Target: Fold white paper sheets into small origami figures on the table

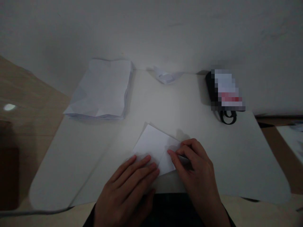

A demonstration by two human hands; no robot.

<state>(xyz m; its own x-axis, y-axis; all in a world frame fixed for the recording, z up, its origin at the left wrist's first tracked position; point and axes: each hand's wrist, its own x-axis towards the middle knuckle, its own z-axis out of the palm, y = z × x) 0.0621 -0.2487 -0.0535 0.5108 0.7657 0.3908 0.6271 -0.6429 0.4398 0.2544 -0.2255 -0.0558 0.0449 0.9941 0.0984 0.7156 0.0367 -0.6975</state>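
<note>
A folded sheet of white paper [153, 138] lies on the white table near its front edge, turned at an angle. My left hand [132, 183] rests flat on the paper's lower left part, fingers stretched out. The thumb and fingers of my right hand [196, 170] pinch the paper's right corner, where a flap looks folded or lifted. A crease line runs across the sheet between my two hands. The far end of that corner is partly hidden by my right fingers.
A stack of white paper [104, 88] lies at the table's back left. A small folded paper piece [167, 77] sits at the back edge against the wall [151, 31]. At the back right is a black case [209, 83] with a loop strap [228, 118], partly pixelated.
</note>
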